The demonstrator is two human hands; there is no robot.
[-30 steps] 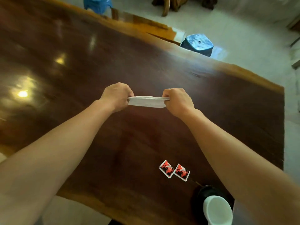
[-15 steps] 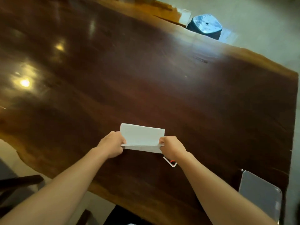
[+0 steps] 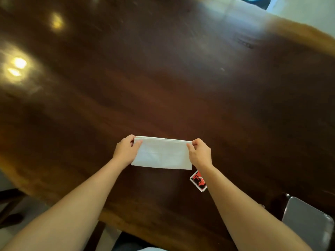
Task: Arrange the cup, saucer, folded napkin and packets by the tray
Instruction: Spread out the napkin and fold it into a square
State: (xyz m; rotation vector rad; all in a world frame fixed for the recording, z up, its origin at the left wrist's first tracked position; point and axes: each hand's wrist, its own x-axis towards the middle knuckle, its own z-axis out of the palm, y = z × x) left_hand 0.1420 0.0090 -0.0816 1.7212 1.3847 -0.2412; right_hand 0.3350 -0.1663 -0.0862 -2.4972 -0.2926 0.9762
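- A broad, glossy dark wood table (image 3: 163,78) fills nearly the whole view, with a lighter orange-brown edge running from 12 o'clock round to 2 o'clock and again along the near side at 7 o'clock.
- Bright blurred lamp reflections (image 3: 17,67) shine on the tabletop at 9 and 10 o'clock.
- Pale floor (image 3: 308,9) shows beyond the far edge at 1 o'clock.
- A grey tray (image 3: 308,221) with rounded corners sits at 4 o'clock, cut off by the frame.
- A white folded napkin (image 3: 162,153) lies just below centre, a wide rectangle, well left of the tray; whether it rests on the wood cannot be told.
- The left hand (image 3: 126,151) pinches the napkin's upper left corner.
- The right hand (image 3: 200,153) pinches its upper right corner.
- A red and white packet (image 3: 198,180) lies on the table at 5 o'clock, partly hidden by the right forearm.
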